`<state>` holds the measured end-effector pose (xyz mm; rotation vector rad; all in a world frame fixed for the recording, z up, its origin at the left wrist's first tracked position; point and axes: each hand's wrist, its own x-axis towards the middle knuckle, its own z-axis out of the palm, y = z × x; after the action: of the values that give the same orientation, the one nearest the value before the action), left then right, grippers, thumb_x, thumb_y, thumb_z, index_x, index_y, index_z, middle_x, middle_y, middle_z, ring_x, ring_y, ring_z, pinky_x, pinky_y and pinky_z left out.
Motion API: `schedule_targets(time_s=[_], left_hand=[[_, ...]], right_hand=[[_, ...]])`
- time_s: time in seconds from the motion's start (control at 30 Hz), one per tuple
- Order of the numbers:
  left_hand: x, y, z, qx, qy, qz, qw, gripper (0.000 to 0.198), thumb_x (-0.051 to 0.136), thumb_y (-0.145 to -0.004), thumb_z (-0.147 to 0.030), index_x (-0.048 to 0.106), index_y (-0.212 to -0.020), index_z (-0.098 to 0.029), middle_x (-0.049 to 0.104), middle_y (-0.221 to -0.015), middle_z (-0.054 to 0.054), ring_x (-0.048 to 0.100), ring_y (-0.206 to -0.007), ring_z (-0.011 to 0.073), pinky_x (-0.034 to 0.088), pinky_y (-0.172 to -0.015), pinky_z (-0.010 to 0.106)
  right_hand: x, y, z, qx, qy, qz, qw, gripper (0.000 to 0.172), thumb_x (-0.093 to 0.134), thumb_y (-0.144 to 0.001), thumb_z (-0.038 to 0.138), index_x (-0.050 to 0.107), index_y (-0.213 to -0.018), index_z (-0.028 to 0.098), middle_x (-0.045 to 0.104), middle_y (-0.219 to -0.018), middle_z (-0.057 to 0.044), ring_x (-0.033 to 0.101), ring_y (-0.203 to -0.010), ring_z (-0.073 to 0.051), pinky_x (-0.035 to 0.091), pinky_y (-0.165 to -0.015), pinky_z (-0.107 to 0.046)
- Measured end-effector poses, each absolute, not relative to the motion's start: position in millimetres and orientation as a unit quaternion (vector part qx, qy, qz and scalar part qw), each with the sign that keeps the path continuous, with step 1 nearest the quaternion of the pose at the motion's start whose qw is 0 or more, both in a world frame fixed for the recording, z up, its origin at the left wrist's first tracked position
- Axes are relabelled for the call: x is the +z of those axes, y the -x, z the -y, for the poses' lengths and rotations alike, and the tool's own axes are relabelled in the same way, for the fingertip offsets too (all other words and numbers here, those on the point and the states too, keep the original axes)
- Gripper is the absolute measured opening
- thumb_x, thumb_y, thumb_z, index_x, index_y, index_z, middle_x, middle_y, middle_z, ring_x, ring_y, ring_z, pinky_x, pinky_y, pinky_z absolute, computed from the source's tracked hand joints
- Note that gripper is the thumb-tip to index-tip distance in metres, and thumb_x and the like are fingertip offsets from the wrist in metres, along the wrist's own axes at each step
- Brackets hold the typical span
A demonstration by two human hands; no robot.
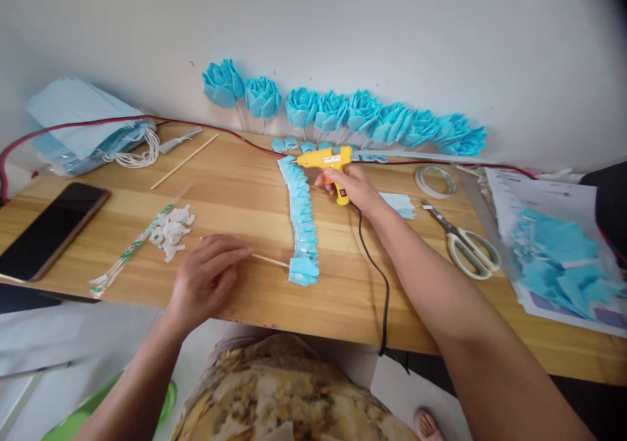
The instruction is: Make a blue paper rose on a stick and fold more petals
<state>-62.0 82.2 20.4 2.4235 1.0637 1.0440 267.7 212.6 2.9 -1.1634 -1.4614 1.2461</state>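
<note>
My right hand (358, 185) is closed round the handle of a yellow hot glue gun (321, 159), whose nozzle is at the far end of a pleated light-blue strip (300, 209). The strip runs toward me along the wooden table. At its near end, a thin wooden stick (270, 259) reaches into a folded blue piece (304, 271). My left hand (211, 272) has its fingers closed on the stick's other end. A clear glue stick (406, 157) juts from the back of the gun, and its black cord (379, 264) hangs over the table's front edge.
Several blue paper-like roses (362, 109) lean on the wall. Blue sheets (88, 121), a phone (53, 228), white scraps (172, 228) and a loose stick (183, 161) lie left. Scissors (473, 251), tape (435, 181) and a bag of blue pieces (563, 258) lie right.
</note>
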Motion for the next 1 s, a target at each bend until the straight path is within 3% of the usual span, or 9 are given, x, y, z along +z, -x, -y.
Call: schedule_targets(time_s=[1.0], left_hand=[[21.0, 60.3, -81.8, 0.369, -0.843, -0.367, 0.133, 0.031, 0.051, -0.087, 0.0, 0.07, -0.105, -0.016, 0.072, -0.104, 0.009, 0.068, -0.095, 0.0203, 0.054, -0.086, 0.035]], right_hand=[[2.1, -264.3, -211.7, 0.453, 0.49, 0.627, 0.402, 0.046, 0.067, -0.084, 0.059, 0.075, -0.078, 0.015, 0.064, -0.068, -0.002, 0.05, -0.058, -0.01, 0.038, -0.051, -0.021]])
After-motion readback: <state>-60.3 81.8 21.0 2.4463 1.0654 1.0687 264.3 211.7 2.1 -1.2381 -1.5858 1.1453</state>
